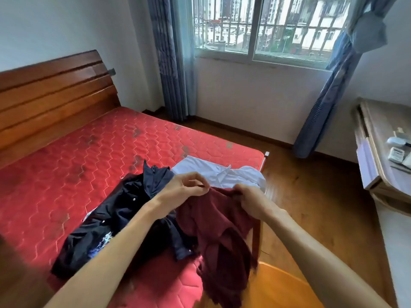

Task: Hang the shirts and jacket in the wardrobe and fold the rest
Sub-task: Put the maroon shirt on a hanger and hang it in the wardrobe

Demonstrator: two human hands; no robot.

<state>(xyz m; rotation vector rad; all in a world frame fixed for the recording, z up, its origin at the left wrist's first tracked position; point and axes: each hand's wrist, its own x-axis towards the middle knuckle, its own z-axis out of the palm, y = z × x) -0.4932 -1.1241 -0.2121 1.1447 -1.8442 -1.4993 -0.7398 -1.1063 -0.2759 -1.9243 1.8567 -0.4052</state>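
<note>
Both hands (219, 192) pinch the maroon garment's (219, 236) top edge.

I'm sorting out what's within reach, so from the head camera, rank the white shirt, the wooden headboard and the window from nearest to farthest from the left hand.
1. White shirt: on the mattress corner, just beyond the left hand.
2. Wooden headboard: far left, at the bed's head.
3. Window: on the back wall, across the room.

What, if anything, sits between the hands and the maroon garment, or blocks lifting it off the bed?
Nothing visible does. The left hand and right hand already pinch the top edge of the maroon garment. It lies partly over the dark jacket, with nothing on top of it. No wardrobe is in view.
</note>
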